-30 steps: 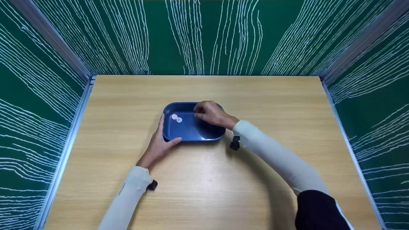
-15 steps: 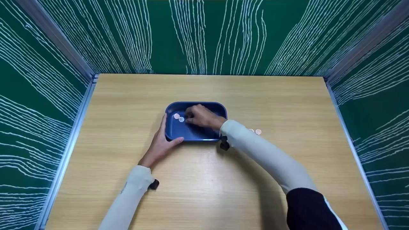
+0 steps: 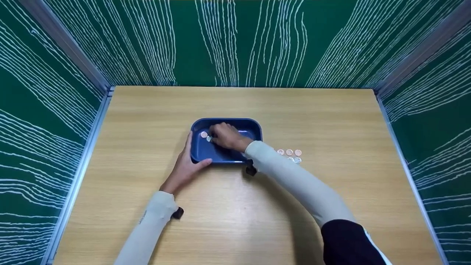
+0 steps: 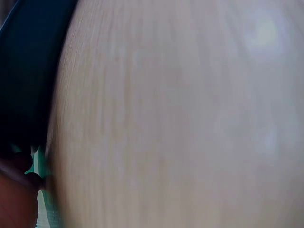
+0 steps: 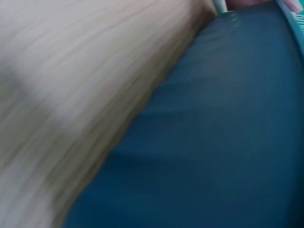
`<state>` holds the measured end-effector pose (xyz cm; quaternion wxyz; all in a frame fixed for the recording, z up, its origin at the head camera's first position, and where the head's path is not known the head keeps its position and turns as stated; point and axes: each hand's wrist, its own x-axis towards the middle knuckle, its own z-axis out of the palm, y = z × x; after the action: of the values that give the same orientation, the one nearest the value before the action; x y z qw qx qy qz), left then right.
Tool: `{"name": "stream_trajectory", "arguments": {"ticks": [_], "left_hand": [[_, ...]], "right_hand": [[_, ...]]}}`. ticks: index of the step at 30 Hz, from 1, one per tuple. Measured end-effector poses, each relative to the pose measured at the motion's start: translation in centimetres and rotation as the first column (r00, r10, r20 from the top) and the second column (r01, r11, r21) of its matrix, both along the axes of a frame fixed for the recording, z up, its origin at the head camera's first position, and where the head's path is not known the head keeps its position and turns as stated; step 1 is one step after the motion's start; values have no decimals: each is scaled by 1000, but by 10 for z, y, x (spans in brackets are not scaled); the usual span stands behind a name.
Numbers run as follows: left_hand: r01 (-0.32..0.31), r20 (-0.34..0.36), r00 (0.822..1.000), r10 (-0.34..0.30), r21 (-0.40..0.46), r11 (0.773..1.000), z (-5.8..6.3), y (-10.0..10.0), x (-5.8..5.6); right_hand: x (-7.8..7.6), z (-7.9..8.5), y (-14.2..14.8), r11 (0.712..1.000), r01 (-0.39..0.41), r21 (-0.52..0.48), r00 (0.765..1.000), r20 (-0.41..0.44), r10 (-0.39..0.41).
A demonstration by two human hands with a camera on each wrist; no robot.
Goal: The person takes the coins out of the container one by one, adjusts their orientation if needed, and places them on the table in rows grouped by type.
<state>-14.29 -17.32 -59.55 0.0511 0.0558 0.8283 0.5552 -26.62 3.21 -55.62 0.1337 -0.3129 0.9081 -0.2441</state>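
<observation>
A blue rectangular tray (image 3: 200,152) with rounded corners lies on the wooden table. My left hand (image 3: 183,169) spans its near left corner, fingers along the left side and thumb against the near rim. Inside the tray, a copper-coloured coin (image 3: 204,134) lies near the left end, beside a silvery coin (image 3: 209,138) partly covered by my right fingers. My right hand (image 3: 227,136) reaches over the right rim into the tray with bent fingers. Its fingertips are hidden, so whether they pinch a coin cannot be seen. The tray's outer wall (image 5: 213,118) fills much of the right wrist view.
Several coins lie in rows on the table right of the tray, among them a copper-coloured coin (image 3: 298,152) and a silvery coin (image 3: 297,160). My right sleeve (image 3: 290,176) partly covers them. Green walls (image 3: 184,40) with white lines surround the table (image 3: 147,121).
My right hand has moved left and slightly down inside the tray to the silvery coin. The shifting sleeve has uncovered more coins on the table. My left hand has stayed at the tray.
</observation>
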Motion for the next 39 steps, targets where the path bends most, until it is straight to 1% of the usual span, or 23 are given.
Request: {"name": "stream_trajectory", "arguments": {"ticks": [3,7,8,11,14,15,19,24,29,34,39], "left_hand": [[4,-2,1000,-4,1,1000,-1,1,0],[3,-7,1000,-3,-12,1000,-1,1,1],[2,-6,1000,-2,-15,1000,-1,1,1],[-3,-4,1000,3,-16,1000,0,0,3],[0,7,1000,0,-11,1000,-1,0,3],[-1,10,1000,1,-11,1000,-1,0,3],[1,12,1000,-1,-7,1000,-1,1,4],[7,-3,1000,-7,0,1000,-1,0,4],[-5,-3,1000,5,-8,1000,0,-1,4],[-7,21,1000,7,0,1000,2,0,4],[-4,22,1000,4,-16,1000,3,0,4]], "right_hand": [[3,4,1,1000,7,-1,999,35,-7],[7,1,5,1000,12,-20,999,48,-11],[5,-8,6,999,8,-42,999,41,-7],[10,-10,10,995,2,-104,999,37,2],[15,-8,16,988,-4,-157,999,42,11],[20,0,17,987,1,-159,999,48,7],[25,8,28,983,18,-183,998,58,-7],[30,25,47,973,46,-225,995,101,-24],[33,39,66,958,64,-279,994,105,-36],[38,48,86,937,79,-341,995,91,-50],[45,52,106,913,113,-392,991,114,-73]]}}
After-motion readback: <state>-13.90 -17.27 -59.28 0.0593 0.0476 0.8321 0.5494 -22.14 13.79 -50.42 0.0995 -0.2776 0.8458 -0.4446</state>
